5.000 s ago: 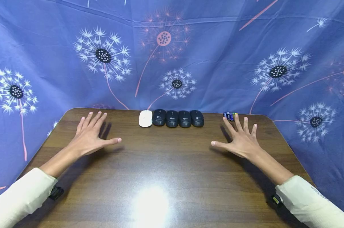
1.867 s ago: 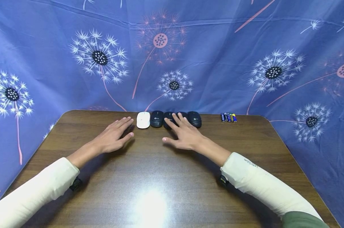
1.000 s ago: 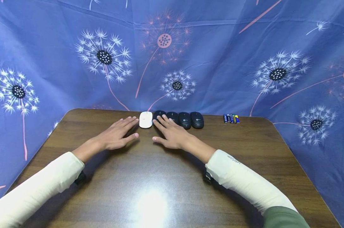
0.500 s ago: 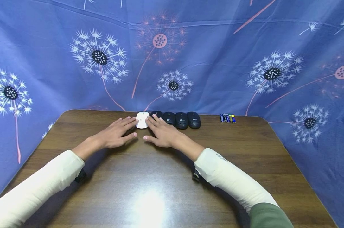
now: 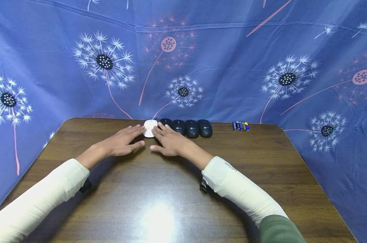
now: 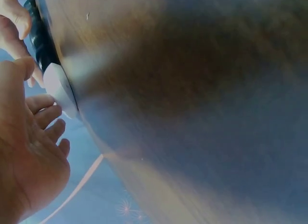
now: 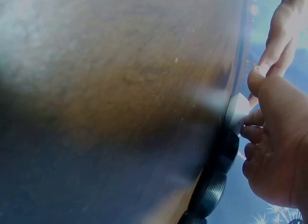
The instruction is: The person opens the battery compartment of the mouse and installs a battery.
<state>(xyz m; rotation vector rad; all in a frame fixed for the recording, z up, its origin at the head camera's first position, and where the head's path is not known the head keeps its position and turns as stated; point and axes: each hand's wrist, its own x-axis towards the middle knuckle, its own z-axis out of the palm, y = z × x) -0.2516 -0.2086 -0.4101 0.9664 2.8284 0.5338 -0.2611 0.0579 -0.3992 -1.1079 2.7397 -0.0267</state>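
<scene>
A white computer mouse [image 5: 150,130] sits at the left end of a row along the table's far edge. Several black mice [image 5: 192,129] stand side by side to its right. My left hand [image 5: 121,141] reaches to the white mouse's left side, fingers fairly straight. My right hand [image 5: 171,141] has its fingers spread at the white mouse's right side and partly covers the nearest black mouse. Both wrist views show fingertips close to the white mouse [image 6: 60,89]; I cannot tell whether they touch it. Neither hand grips anything.
Several small batteries [image 5: 241,126] lie in a group at the far right of the wooden table [image 5: 247,155]. Behind the table's far edge hangs a blue cloth [image 5: 232,67] with dandelion prints. A bright light reflection shows on the near tabletop.
Over the frames my right hand has moved left from beside the batteries, past the black mice, to the white one. My left hand has come right toward the white mouse. The mice have stayed put.
</scene>
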